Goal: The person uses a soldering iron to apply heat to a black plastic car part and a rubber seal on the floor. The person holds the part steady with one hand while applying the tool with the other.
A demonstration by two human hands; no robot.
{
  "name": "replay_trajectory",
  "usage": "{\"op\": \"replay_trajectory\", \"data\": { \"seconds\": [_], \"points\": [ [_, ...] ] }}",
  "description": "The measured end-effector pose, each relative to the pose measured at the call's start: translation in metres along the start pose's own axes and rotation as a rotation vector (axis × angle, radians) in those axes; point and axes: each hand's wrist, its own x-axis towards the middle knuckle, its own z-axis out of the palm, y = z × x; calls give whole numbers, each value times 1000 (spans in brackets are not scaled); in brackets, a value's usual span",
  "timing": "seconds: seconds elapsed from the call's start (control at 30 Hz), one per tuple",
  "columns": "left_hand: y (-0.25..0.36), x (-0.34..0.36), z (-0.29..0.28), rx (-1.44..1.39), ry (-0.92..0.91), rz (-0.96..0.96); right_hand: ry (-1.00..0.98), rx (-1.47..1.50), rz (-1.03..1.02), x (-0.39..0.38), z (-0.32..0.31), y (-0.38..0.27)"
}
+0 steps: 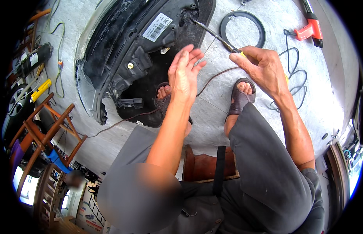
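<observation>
A large car headlight [123, 50] with a clear lens edge and black plastic housing lies on a dark mat [144, 84] at the upper left. My right hand [263, 66] is closed round the yellow handle of a soldering iron [216, 35]. The iron's long metal shaft points up and left, its tip at the headlight's black housing near the corner. My left hand [185, 72] hovers over the mat beside the housing, fingers apart and holding nothing. A brown cord runs across the floor between my sandalled feet.
A black ring [242, 29] lies on the grey floor right of the headlight. Farther right is a red heat gun [309, 30] with a looping dark cord [296, 74]. At left stand a wooden chair frame [45, 128] and a yellow tool [41, 90]. A brown wooden seat [205, 165] is beneath me.
</observation>
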Motion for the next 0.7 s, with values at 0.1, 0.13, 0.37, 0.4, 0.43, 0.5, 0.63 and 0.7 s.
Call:
{"op": "replay_trajectory", "data": {
  "seconds": [0.1,0.13,0.37,0.4,0.43,0.5,0.63,0.7],
  "points": [
    [-6,-14,-37,153,129,37,-10,-26,3,0,-1,-1],
    [-7,-20,-51,162,160,36,-4,-25,-6,0,0,-1],
    [-3,-46,-119,150,293,13,-1,-28,17,1,-2,-1],
    [-2,-46,-121,147,301,3,-3,-30,25,1,-2,-1],
    [-1,-46,-125,141,309,4,-3,-17,24,1,-2,-1],
    [-2,-46,-132,127,324,4,0,9,22,2,-2,-1],
    [0,-39,-134,150,330,-34,15,40,41,1,-4,-1],
    [1,-37,-132,183,351,-56,26,34,44,-2,-5,-2]
  ]
}}
